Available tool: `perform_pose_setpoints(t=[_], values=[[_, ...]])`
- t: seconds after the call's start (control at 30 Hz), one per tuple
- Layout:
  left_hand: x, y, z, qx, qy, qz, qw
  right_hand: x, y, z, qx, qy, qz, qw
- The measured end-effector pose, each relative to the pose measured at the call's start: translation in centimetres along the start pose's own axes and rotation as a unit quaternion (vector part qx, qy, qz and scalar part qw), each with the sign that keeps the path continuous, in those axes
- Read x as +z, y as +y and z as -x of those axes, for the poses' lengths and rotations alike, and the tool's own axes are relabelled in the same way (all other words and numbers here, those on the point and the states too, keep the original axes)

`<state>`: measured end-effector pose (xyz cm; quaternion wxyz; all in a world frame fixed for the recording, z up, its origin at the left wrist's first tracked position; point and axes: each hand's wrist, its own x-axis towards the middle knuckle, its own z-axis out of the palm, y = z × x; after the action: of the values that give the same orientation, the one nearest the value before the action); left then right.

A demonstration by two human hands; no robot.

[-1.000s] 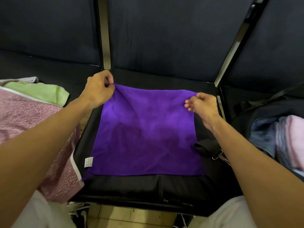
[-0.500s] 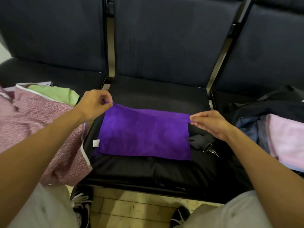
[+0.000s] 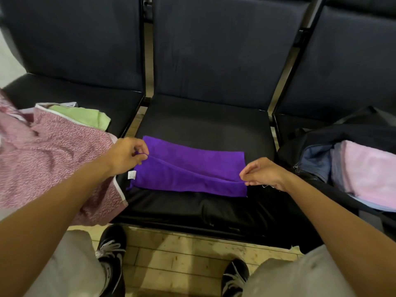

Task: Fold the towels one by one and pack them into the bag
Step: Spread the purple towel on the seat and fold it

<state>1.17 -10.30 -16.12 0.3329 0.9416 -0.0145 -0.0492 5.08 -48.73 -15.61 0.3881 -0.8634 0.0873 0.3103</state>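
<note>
Purple towel (image 3: 188,168) half folded on seat, left hand (image 3: 125,155) and right hand (image 3: 264,173) each pinching one corner

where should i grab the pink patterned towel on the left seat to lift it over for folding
Take the pink patterned towel by its white-trimmed edge nearest the middle seat, near the corner that hangs off the seat front, coming from the right side. That edge lies exposed, while the rest is bunched and its far part overlaps the green towel. Both hands are busy now: left hand and right hand pinch the purple towel.
</note>
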Motion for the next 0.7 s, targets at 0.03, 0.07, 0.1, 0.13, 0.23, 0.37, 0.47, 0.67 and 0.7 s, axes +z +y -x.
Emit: perform_pose_setpoints(t=[0.03,0.07,0.1,0.13,0.23,0.37,0.47,0.67,0.7], values=[[0.0,-0.3,0.0,-0.006,-0.009,0.012,1.000,0.3,0.0,0.0,0.004,-0.005,0.017,1.000],[-0.1,-0.6,0.1,-0.010,-0.020,0.014,1.000,0.5,0.0,0.1,0.009,-0.012,0.038,0.999],[-0.1,-1.0,0.2,-0.011,-0.030,0.008,0.999,0.7,-0.2,0.2,0.012,-0.018,0.057,0.998],[-0.1,-1.3,0.2,-0.004,-0.038,-0.009,0.999,0.8,-0.3,0.2,0.014,-0.022,0.071,0.997],[0.2,-1.9,0.4,-0.004,-0.058,-0.062,0.996,0.9,-0.6,0.2,0.014,-0.023,0.091,0.995],[0.4,-1.9,0.4,-0.027,-0.077,-0.069,0.994,1.1,-0.9,0.0,0.007,-0.019,0.101,0.995],[0.5,-1.8,0.4,-0.027,-0.093,-0.065,0.993,1.1,-1.0,-0.2,0.007,-0.018,0.102,0.995],[1.0,-1.7,0.0,-0.048,-0.102,-0.014,0.994,1.0,-1.1,-0.4,0.008,-0.020,0.103,0.994],[1.1,-1.7,0.0,-0.053,-0.110,-0.004,0.992,0.9,-1.1,-0.4,0.009,-0.020,0.102,0.995]])
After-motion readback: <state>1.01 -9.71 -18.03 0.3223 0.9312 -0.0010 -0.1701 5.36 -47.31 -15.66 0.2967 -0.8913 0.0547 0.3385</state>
